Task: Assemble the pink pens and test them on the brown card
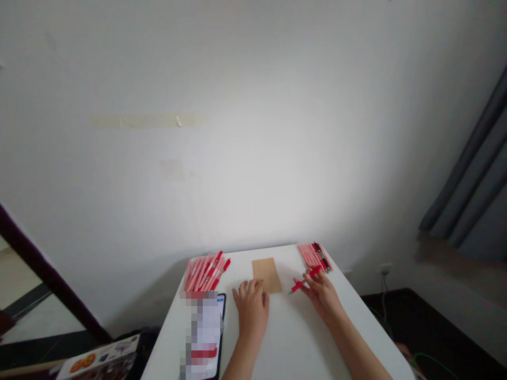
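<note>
A small brown sheet of paper [266, 270] lies near the far middle of the white table. My left hand [252, 306] rests at its lower left corner, fingers spread, holding nothing. Above the table, to the right of the sheet, my right hand [322, 295] grips a red pen [306, 280] between thumb and fingers; its tip points down and left. A pile of pink and red pens [206, 272] lies at the far left. Behind my right hand, a row of pink pens [311, 254] with a black one among them lies at the far right.
A phone [206, 338], partly blurred out, lies at the table's left edge. The white table [289, 343] stands against a grey-white wall [253, 132]. A printed box [99, 359] is low at the left. A grey curtain [471, 195] hangs at the right, above a wall socket [385, 268] with a cable.
</note>
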{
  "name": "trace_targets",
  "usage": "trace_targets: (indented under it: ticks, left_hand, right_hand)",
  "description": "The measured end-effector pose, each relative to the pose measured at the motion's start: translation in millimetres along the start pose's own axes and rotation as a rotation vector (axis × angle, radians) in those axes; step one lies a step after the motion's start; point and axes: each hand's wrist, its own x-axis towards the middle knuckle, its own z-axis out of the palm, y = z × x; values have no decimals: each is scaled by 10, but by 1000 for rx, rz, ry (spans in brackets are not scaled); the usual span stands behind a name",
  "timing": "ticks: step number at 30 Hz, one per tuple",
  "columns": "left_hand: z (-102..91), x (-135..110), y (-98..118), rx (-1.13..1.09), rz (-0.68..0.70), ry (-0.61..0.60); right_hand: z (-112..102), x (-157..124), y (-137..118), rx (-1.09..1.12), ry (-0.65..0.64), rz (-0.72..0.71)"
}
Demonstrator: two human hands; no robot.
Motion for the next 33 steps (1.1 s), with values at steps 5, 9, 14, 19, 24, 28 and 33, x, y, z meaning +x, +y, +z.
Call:
trace_targets:
  ticks: [5, 9, 14, 19, 24, 28, 33]
  left_hand:
    - [-77, 8, 36, -43, 2, -26]
    - [-148, 0, 74, -81, 41, -34]
    - [-139, -8, 82, -166, 53, -61]
    - [-79, 5, 47, -168, -24, -27]
    - [-49, 12, 21, -98, -65, 31]
    - [-31, 10, 10, -57, -68, 9]
    - [-47, 8, 13, -112, -26, -34]
  right_hand:
    - [1, 7, 41, -130, 18, -31]
    - [-6, 16, 48, -283, 53, -116]
    - [-5, 41, 32, -645, 32, -286]
    - [5, 27, 30, -813, -15, -330]
    - [-42, 55, 54, -836, -39, -330]
    - [-83, 86, 80, -847, -6, -372]
    - [-95, 57, 117, -961, -14, -435]
